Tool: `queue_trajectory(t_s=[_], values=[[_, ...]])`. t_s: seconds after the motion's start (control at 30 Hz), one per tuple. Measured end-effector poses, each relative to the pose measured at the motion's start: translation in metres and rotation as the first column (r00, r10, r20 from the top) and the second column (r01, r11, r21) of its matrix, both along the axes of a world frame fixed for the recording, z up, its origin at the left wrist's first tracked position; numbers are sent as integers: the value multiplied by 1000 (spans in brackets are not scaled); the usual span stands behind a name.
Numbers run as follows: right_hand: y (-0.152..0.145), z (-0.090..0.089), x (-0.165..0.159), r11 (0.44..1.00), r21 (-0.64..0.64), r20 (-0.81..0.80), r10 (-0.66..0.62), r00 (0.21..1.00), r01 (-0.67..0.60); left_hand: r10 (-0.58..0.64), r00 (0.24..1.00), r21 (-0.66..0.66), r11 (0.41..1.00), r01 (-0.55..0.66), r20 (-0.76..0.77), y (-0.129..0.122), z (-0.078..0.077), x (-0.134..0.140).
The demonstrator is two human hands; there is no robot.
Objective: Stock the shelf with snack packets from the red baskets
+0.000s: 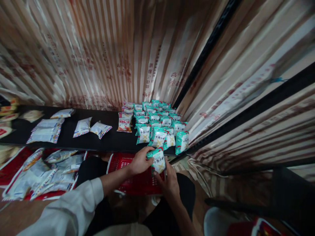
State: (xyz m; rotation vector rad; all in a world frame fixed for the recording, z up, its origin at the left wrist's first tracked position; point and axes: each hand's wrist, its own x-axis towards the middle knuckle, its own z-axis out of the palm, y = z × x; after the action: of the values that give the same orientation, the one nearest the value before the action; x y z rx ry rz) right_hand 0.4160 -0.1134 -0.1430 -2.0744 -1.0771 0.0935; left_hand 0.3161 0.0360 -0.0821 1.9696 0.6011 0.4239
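Observation:
A small teal and white snack bag (158, 161) is held between both my hands, over a red plastic basket (120, 164) and just in front of the shelf edge. My left hand (141, 160) grips the bag's upper left corner. On its right side and lower edge, my right hand (171, 177) has its fingers and thumb closed. Directly beyond stand rows of matching teal snack bags (158, 137), packed together on the black shelf (110, 142). To the left of those rows is a short column of red and white snack bags (125, 122).
Several white bags with striped edges (46, 130) lie face down along the shelf's left part. Below them, another red basket (80, 157) is filled with similar bags (57, 173). Striped plastic sheeting (103, 59) hangs behind, and a black metal post (206, 52) slants at the right.

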Motion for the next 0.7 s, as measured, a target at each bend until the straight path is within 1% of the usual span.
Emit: queue_trajectory(t_s=[0.07, 0.1, 0.23, 0.33, 0.4, 0.43, 0.5, 0.53, 0.6, 0.67, 0.7], values=[[0, 6, 6, 997, 54, 88, -60, 994, 55, -61, 998, 78, 995, 60, 4, -2, 12, 16], [0, 8, 9, 993, 59, 97, -106, 990, 100, -93, 996, 118, 989, 92, 3, -3, 17, 24], [4, 13, 22, 968, -5, 8, -250, 968, 250, -183, 982, 240, 952, 188, -43, -7, 31, 56], [9, 13, 35, 934, -33, -32, -357, 934, 356, -208, 976, 295, 930, 219, -71, 1, 42, 82], [14, 11, 45, 915, -21, -12, -404, 915, 404, -175, 982, 371, 909, 189, -72, 13, 52, 100], [16, 10, 49, 910, -6, 3, -414, 910, 414, -145, 987, 427, 890, 162, -72, 20, 57, 110], [20, 7, 56, 909, 23, 25, -416, 909, 416, -62, 993, 541, 834, 108, -103, 37, 69, 129], [22, 6, 59, 911, 34, 29, -412, 911, 411, -19, 988, 581, 807, 105, -153, 45, 74, 139], [25, 4, 62, 918, 44, 30, -394, 918, 393, 35, 944, 608, 773, 183, -329, 58, 82, 157], [27, 2, 64, 922, 47, 24, -386, 922, 385, 54, 867, 576, 768, 281, -495, 68, 85, 173], [28, 1, 65, 920, 50, 18, -391, 920, 390, 57, 834, 555, 771, 313, -549, 71, 85, 181]])
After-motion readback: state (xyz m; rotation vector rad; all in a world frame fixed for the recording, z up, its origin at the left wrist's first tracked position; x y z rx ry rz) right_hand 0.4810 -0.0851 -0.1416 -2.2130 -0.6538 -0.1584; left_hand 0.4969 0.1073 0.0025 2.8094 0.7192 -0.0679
